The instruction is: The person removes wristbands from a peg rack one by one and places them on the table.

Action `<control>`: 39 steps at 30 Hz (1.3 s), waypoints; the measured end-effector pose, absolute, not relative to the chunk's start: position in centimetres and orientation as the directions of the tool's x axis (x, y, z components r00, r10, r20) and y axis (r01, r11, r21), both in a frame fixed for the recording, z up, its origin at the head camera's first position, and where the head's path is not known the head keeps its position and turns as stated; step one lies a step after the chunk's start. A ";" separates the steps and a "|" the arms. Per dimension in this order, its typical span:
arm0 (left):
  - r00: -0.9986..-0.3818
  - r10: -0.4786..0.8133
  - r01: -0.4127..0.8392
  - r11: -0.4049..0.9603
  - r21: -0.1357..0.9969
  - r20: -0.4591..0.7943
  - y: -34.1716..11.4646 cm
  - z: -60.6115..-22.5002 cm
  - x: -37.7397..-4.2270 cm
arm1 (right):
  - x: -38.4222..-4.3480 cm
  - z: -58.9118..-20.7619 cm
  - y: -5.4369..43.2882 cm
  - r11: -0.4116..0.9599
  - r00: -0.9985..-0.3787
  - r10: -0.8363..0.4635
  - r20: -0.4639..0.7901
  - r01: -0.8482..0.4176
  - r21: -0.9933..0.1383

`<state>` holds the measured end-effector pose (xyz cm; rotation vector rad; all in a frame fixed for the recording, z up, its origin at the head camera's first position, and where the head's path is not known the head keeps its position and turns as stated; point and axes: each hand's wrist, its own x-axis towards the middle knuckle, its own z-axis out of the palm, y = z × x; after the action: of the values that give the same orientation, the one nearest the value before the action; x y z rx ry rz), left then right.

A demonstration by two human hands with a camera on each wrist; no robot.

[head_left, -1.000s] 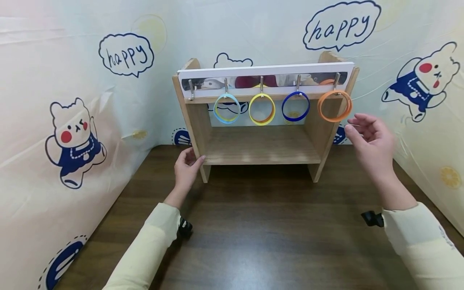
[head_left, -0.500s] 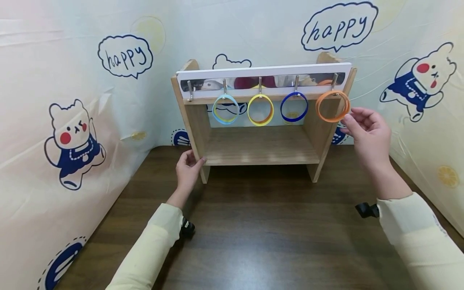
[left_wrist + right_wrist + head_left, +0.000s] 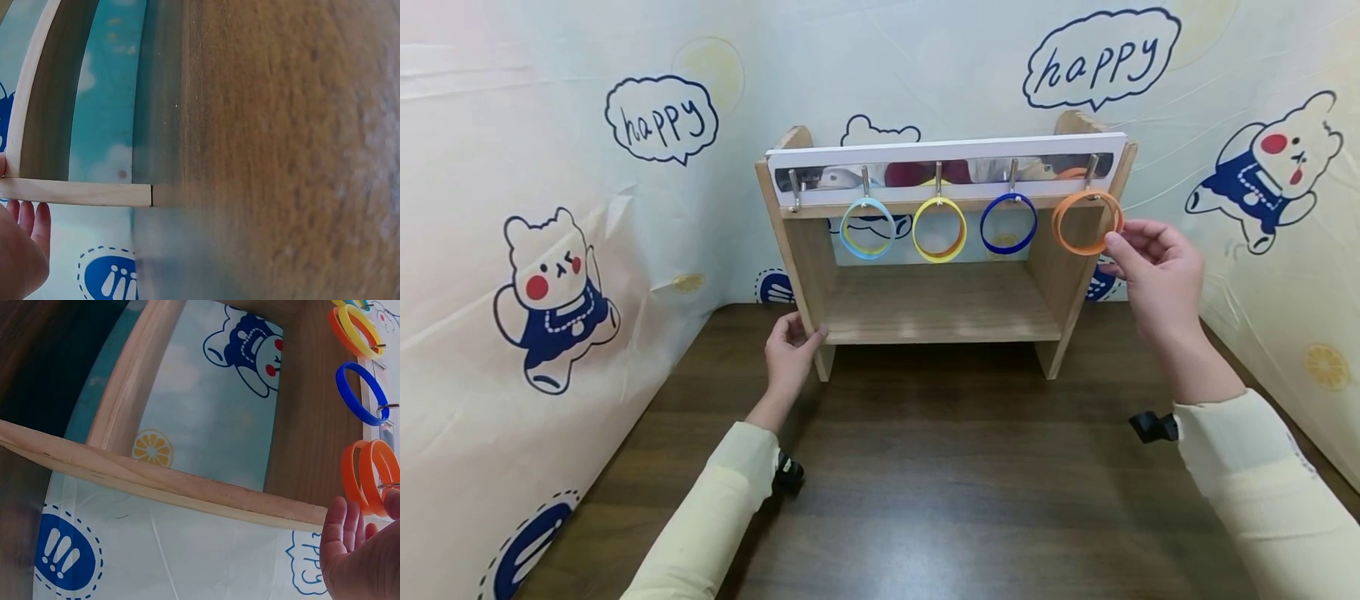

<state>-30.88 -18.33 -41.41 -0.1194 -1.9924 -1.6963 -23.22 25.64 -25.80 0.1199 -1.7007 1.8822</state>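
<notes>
Two orange wristbands [image 3: 1058, 223] hang from the rightmost hook of a small wooden rack [image 3: 940, 304]. At their lower right edge, my right hand [image 3: 1161, 287] pinches a band between thumb and fingers; some fingertips are hidden behind it. The right wrist view shows the pair of orange wristbands [image 3: 352, 481] side by side on the hook. My left hand [image 3: 787, 354] grips the lower front edge of the rack's left side panel, thumb in front. In the left wrist view, fingers [image 3: 42, 228] lie along the panel's outer side.
Light blue [image 3: 844, 229], yellow [image 3: 939, 258] and dark blue wristbands [image 3: 1008, 248] hang from the middle hooks. A bare hook [image 3: 794, 192] stands at the far left. The rack sits on a dark wooden table [image 3: 940, 467], with a printed cloth [image 3: 647, 208] around it.
My right hand has moved left from beside the orange wristbands and has taken hold of their lower right edge. The left hand still grips the rack's side panel.
</notes>
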 end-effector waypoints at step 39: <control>-0.879 -0.192 0.395 0.219 0.892 0.436 -17.7 -39.0 -28.5 | -22.8 -25.3 25.7 -0.204 -0.890 0.302 0.343 -0.411 -0.888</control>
<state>-28.50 -17.74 -38.99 -0.1868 -2.0407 -1.7032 -22.81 25.69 -25.31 0.1284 -1.6154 2.1308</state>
